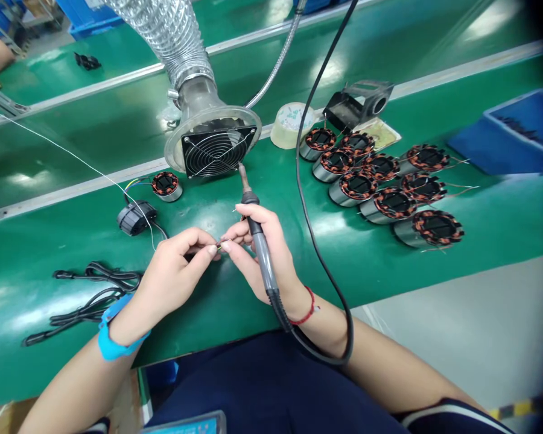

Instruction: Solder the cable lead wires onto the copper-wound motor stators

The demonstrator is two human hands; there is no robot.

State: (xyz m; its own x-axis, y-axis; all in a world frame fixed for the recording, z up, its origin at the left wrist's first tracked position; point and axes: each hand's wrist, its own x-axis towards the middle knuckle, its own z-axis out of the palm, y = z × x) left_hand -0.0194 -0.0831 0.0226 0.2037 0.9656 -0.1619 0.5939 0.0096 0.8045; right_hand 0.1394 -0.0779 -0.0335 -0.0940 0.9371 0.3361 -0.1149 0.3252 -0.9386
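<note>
My left hand (174, 268) is closed, with thumb and forefinger pinching a thin wire (219, 246) that shows yellow-green at the fingertips. Meeting it there, my right hand (284, 259) has its thumb and fingertips on the same wire. A soldering iron (264, 256) lies across the right hand, gripped by the index finger, its tip pointing up and away toward the fan. Part of a small copper-coloured piece is hidden behind the right fingers. Left of the hands are a black round housing (136, 218) with a cable and a copper-wound stator (166, 185).
A fume-extractor fan (219, 150) on a foil duct (172, 36) stands ahead. Several stators (391, 205) sit at right, near a tape roll (289, 125), a black stand (359, 102) and a blue bin (511, 132). Black cables (95, 289) lie at left; thin white strand (95, 172) crosses above.
</note>
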